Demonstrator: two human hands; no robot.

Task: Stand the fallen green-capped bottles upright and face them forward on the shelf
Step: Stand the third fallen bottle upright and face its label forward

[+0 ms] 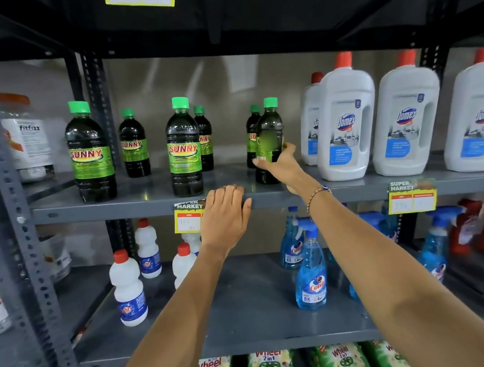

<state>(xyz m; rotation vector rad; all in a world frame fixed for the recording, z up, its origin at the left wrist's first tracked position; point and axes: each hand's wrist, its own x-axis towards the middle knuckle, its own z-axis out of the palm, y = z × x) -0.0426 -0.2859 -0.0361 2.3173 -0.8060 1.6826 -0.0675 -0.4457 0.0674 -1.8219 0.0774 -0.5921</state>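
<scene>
Several dark green-capped SUNNY bottles stand upright on the grey shelf [138, 204]. Two front ones, the left bottle [89, 154] and the middle bottle [184, 150], show their labels forward, and smaller-looking ones stand behind them. My right hand [281, 163] grips the lower body of the rightmost front bottle [270, 129], which stands upright with its label turned partly sideways. Another bottle [252, 133] stands just behind it. My left hand [225, 213] rests on the shelf's front edge, fingers curled over the lip, holding no bottle.
White Domex jugs with red caps [346, 123] stand close to the right of the held bottle. A fitfizz jar [25, 136] is at far left. Yellow price tags [188, 218] hang on the shelf lip. Blue Colin sprays [309, 267] and white bottles [127, 290] fill the shelf below.
</scene>
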